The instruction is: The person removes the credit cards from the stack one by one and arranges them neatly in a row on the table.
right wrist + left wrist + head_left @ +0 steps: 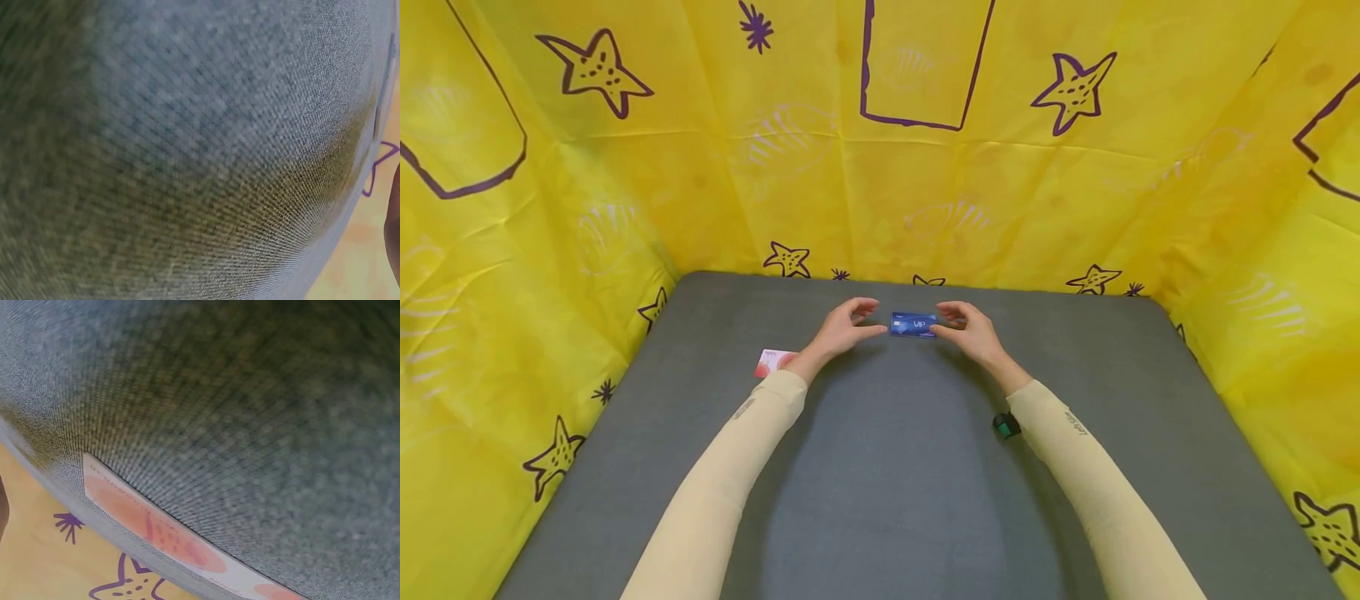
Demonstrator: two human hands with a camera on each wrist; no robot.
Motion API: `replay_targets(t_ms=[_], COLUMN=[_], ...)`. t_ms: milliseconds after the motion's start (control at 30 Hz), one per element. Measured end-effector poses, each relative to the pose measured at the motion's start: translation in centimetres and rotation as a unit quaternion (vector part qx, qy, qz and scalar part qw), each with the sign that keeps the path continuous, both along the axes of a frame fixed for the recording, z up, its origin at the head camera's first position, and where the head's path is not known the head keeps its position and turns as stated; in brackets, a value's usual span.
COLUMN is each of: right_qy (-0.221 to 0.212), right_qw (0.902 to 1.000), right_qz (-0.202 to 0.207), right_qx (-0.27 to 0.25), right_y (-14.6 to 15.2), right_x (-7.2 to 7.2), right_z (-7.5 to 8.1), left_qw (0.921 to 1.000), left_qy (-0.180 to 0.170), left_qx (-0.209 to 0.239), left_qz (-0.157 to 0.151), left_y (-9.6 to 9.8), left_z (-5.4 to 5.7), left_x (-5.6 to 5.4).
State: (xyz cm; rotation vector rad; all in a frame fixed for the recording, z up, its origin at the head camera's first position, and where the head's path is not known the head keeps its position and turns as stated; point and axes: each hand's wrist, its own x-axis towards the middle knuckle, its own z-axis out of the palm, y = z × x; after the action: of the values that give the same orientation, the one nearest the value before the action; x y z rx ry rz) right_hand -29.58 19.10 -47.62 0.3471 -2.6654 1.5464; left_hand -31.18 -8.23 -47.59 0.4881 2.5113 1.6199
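A blue card [913, 324] with "VIP" lettering lies at the far middle of the grey table. My left hand [841, 327] is just left of it, thumb and fingers apart, with a small gap between thumb tip and card. On the other side, my right hand [972, 331] has its thumb tip overlapping the card's right edge in the head view; its fingers are loosely bent and spread from the thumb. A pink and white card [772, 362] with red round shapes lies beside the left wrist, partly covered by it. The left wrist view also shows this pink card [156, 528].
The grey table [887, 483] ends at a yellow cloth wall [880, 183] with purple starfish drawings, which also closes off both sides. A small black and green object [1006, 425] shows beside the right forearm, partly hidden by the sleeve.
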Motion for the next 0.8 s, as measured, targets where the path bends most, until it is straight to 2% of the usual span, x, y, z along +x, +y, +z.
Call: replay_targets(t_ms=[300,533,800], right_qy=[-0.003,-0.014,-0.016], right_qw=[1.0000,0.9998,0.9991], right_qz=[-0.003,-0.007,-0.002], right_qx=[0.006,0.016,0.040], right_y=[0.28,0.52,0.35], right_x=[-0.57,-0.73,-0.93], right_z=[-0.41,-0.56,-0.67], left_qw=[0.9993,0.9984,0.9957], left_qy=[-0.003,0.005,0.008], left_qx=[-0.037,-0.056,-0.091], left_qz=[0.005,-0.006,-0.014], left_y=[0.26,0.47,0.96], left_z=[-0.14,-0.02,-0.38], left_x=[-0.31,-0.61,-0.93])
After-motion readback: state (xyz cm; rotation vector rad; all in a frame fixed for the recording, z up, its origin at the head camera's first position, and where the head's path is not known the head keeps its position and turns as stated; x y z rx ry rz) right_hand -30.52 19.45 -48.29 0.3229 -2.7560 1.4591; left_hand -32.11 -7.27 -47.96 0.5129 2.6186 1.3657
